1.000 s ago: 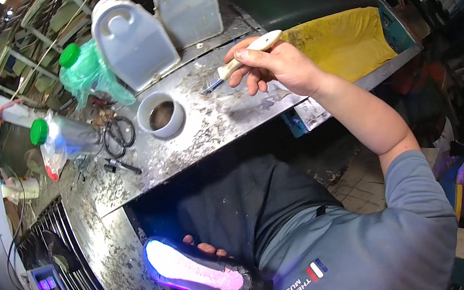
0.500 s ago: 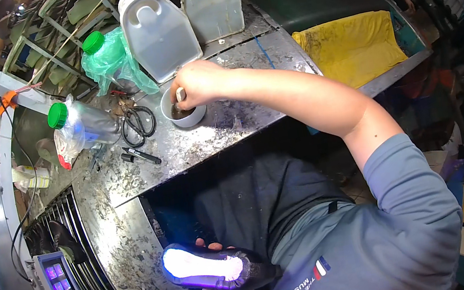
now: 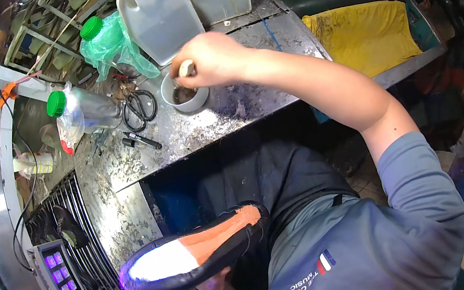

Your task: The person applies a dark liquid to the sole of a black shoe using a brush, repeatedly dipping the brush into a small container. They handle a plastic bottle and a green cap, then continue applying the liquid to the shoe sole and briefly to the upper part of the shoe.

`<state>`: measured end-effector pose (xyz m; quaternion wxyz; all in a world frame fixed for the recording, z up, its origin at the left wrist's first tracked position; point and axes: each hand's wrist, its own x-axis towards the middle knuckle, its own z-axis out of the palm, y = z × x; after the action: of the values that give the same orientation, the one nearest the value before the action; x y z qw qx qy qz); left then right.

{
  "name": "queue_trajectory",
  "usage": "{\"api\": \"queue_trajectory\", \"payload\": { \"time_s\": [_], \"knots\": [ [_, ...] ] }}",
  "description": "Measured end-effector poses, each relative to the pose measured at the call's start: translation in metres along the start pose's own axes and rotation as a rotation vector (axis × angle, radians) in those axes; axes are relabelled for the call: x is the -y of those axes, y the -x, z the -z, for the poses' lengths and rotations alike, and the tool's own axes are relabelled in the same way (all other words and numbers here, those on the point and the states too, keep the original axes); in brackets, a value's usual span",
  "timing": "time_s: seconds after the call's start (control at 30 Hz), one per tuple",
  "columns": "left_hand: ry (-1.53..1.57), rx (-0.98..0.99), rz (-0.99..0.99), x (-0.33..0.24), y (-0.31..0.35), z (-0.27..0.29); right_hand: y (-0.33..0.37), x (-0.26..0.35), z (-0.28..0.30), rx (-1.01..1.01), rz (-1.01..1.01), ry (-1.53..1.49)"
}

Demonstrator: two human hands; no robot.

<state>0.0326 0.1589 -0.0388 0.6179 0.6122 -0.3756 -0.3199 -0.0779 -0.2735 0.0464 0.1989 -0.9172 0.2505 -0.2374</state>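
Observation:
My right hand (image 3: 212, 59) grips a pale brush handle (image 3: 187, 67) and holds it down in a small white cup (image 3: 185, 95) of dark liquid on the stained metal bench (image 3: 193, 128). Low in the picture my left hand (image 3: 216, 280) holds a shoe (image 3: 196, 255) from below, sole side up. The sole is orange toward the heel and glows white and violet at the toe, and its upper is dark.
Two large translucent jugs (image 3: 158, 13) stand behind the cup. Black scissors (image 3: 136, 108), a dark marker (image 3: 141, 140) and green-capped bottles (image 3: 82, 107) lie to the left. A yellow cloth (image 3: 368, 34) is at the right. A grille (image 3: 83, 251) with a violet-lit panel (image 3: 59, 273) sits lower left.
My right hand brought the brush from the right side of the bench to the cup and dipped it. The shoe has tilted up, showing its orange sole.

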Motion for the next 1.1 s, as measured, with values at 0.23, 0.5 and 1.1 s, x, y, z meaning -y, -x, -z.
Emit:
{"api": "queue_trajectory", "payload": {
  "time_s": [0.23,0.5,1.1],
  "knots": [
    [-0.823,0.051,-0.419,-0.053,-0.048,-0.022,0.01,-0.014,-0.009,-0.095,0.086,-0.015],
    [-1.156,0.153,-0.853,-0.099,-0.076,-0.021,0.032,-0.021,-0.013,-0.121,0.118,-0.142],
    [-1.53,0.246,-0.78,-0.105,-0.064,0.01,0.067,0.01,0.017,-0.074,0.07,-0.643]
  ]
}}
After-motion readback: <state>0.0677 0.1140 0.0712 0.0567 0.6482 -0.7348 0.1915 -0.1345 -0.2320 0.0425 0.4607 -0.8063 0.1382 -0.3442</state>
